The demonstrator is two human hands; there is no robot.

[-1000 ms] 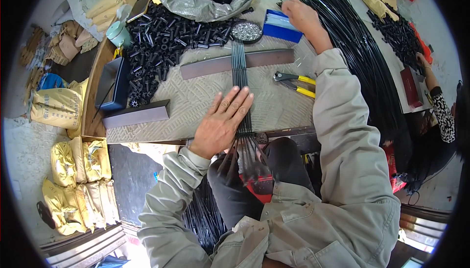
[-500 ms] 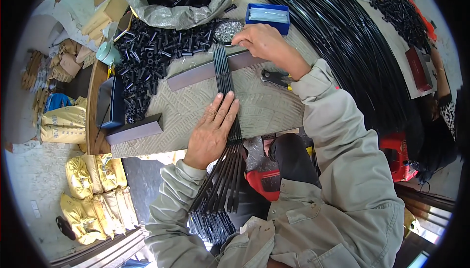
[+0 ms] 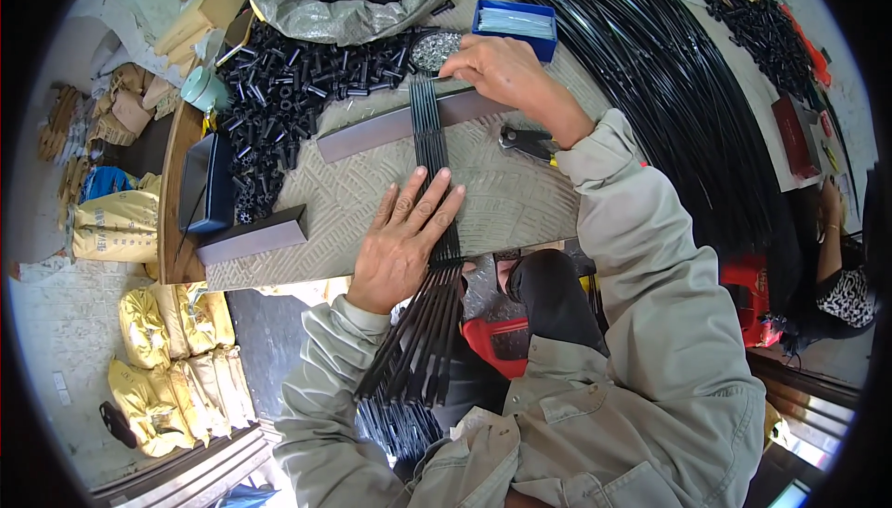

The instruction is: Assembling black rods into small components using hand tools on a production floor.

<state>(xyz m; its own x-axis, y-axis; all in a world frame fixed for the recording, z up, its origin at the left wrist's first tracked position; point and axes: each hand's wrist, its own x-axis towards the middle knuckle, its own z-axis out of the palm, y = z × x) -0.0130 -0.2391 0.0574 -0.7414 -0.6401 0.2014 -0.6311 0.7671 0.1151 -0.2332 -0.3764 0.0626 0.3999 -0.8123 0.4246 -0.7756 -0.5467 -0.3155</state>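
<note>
A row of thin black rods [image 3: 428, 118] lies side by side across a long grey bar [image 3: 358, 140] on the table, their near ends hanging fanned out over the front edge. My left hand [image 3: 401, 243] rests flat on the rods with its fingers spread. At their far ends, my right hand [image 3: 497, 70] is closed with thumb and fingers pinched together. What it pinches is too small to make out. Just beyond it sits a round heap of small shiny metal pieces [image 3: 433, 51]. Dark-jawed pliers [image 3: 530, 143] lie by my right wrist.
Loose black tubular pieces [image 3: 279, 90] cover the table's left side, below an open sack [image 3: 353, 20]. A blue box [image 3: 516, 23] holds pale thin strips. Long black rods [image 3: 660, 90] spread across the right. A dark box [image 3: 209, 183] stands at left; a co-worker's arm [image 3: 830, 229] shows far right.
My left hand's fingers have spread a little wider on the rods. My right hand stays pinched at their far ends. The co-worker's arm at far right has shifted nearer.
</note>
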